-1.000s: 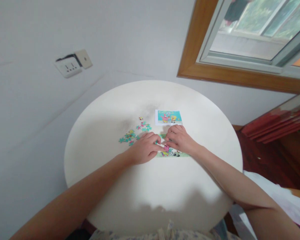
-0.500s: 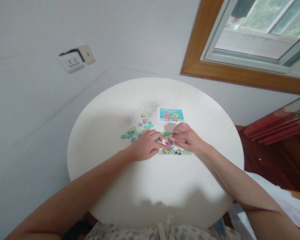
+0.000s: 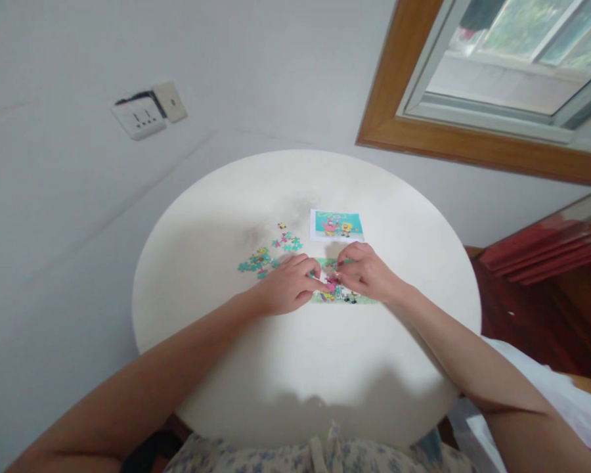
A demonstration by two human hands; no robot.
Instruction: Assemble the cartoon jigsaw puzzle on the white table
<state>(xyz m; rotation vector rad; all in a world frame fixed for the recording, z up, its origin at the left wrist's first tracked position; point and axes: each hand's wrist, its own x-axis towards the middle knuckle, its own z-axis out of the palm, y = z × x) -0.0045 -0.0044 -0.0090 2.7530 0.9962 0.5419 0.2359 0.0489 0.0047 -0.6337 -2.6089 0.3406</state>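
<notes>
A partly assembled jigsaw puzzle (image 3: 347,298) lies between my hands, with pink, yellow and grey figures showing. My left hand (image 3: 291,286) comes in from the left, its fingers bent and apart, fingertips resting on the puzzle's left side near a pink part. From the right, my right hand (image 3: 367,272) has its thumb and fingertips pinched over the puzzle's upper middle, on what looks like a small jigsaw piece, mostly hidden by the fingers. Loose jigsaw pieces (image 3: 259,261), mostly teal, lie in a pile left of my left hand.
A cartoon reference picture (image 3: 338,225) lies just beyond the puzzle. More loose pieces (image 3: 289,243) are scattered left of it. Everything rests on a round white table (image 3: 201,217) against the wall, with a socket (image 3: 140,117) at left and a window (image 3: 502,72) at right.
My right fingertips have shifted very slightly over the puzzle. My left hand stays in nearly the same place, and the view has tilted a little.
</notes>
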